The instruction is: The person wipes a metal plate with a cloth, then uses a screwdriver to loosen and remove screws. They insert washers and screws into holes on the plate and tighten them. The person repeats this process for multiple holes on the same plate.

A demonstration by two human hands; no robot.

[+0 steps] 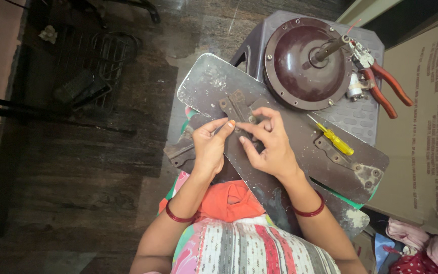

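A brown, dusty ceiling fan blade [300, 137] lies across my lap, with a metal bracket [234, 107] near its top end. My left hand [210, 146] pinches the bracket's lower edge with thumb and fingers. My right hand [268, 143] rests on the blade beside it, fingertips on a small part at the bracket; I cannot see the part clearly. A second blade [181, 151] lies underneath, with its own bracket showing at the left.
A yellow-handled screwdriver [334, 139] lies on the blade. A brown fan motor housing [300, 63] with a shaft sits on a grey plastic stool [363, 114], beside red-handled pliers [387, 89]. A cardboard box [427, 127] stands at right. Dark wooden floor at left.
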